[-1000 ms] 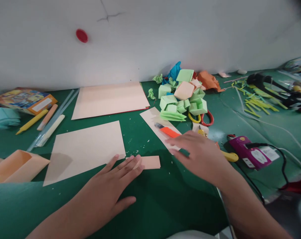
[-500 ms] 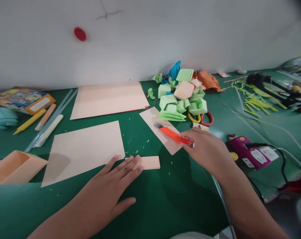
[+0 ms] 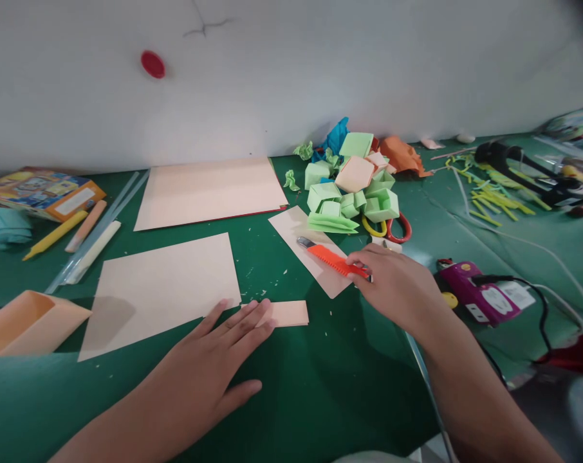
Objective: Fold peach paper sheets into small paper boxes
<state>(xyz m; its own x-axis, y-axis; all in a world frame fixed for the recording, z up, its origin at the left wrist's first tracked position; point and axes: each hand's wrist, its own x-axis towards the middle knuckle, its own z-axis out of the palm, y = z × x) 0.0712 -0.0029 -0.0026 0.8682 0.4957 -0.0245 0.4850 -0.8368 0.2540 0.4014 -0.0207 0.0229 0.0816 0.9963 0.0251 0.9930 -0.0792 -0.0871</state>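
My left hand (image 3: 224, 360) lies flat with its fingers outstretched, pressing a small folded strip of peach paper (image 3: 291, 313) onto the green table. One fingertip touches the lower edge of a larger peach sheet (image 3: 170, 276). On the right, my right hand (image 3: 392, 283) pinches the rear end of an orange utility knife (image 3: 331, 258) between thumb and fingers. The knife rests across a narrow peach paper piece (image 3: 298, 225), its metal tip pointing up and left.
Folded green and peach paper boxes (image 3: 356, 173) are heaped at the back, beside scissors (image 3: 398, 227). A stack of peach paper (image 3: 209, 190) lies near the wall. A purple device (image 3: 484, 291) with cables sits right. Glue sticks (image 3: 94, 252) and an open paper box (image 3: 35, 325) are left.
My right hand has closed on the utility knife's rear end, having hovered over it with fingers apart. My left hand has stayed on the folded strip.
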